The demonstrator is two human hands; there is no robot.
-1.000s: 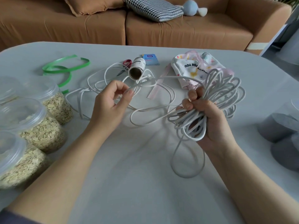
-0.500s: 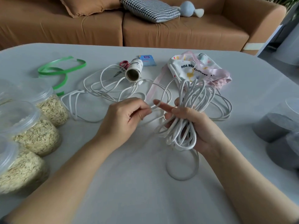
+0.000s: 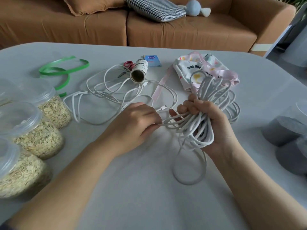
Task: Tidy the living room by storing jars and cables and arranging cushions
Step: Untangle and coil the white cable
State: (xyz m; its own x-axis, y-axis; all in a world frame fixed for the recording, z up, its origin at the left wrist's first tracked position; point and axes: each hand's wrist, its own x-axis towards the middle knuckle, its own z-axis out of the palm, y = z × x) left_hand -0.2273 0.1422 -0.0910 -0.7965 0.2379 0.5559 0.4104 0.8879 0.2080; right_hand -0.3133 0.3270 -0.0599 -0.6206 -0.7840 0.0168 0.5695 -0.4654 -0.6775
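Note:
My right hand (image 3: 214, 125) grips a thick coiled bundle of white cable (image 3: 206, 103) held upright above the table, with one loop hanging down to the tabletop. My left hand (image 3: 134, 125) pinches a strand of that cable just left of the bundle. More loose white cable (image 3: 106, 92) lies tangled on the table behind my left hand, a connector end showing near my fingers. Three clear plastic jars of oats (image 3: 33, 136) stand at the left edge. On the sofa lie a brown cushion (image 3: 93, 4) and a houndstooth cushion (image 3: 156, 9).
A grey table (image 3: 132, 188) holds a green ribbon (image 3: 61, 70), a cardboard roll (image 3: 138, 73), red scissors (image 3: 127, 66), a blue packet (image 3: 152, 60) and a printed drawstring pouch (image 3: 204, 68). Grey containers (image 3: 285, 135) stand at the right edge. A blue soft toy (image 3: 194, 8) lies on the sofa.
My left hand came from the loose cable toward the bundle and now pinches a strand beside it. The right hand has closed tighter around the coil and tilted it.

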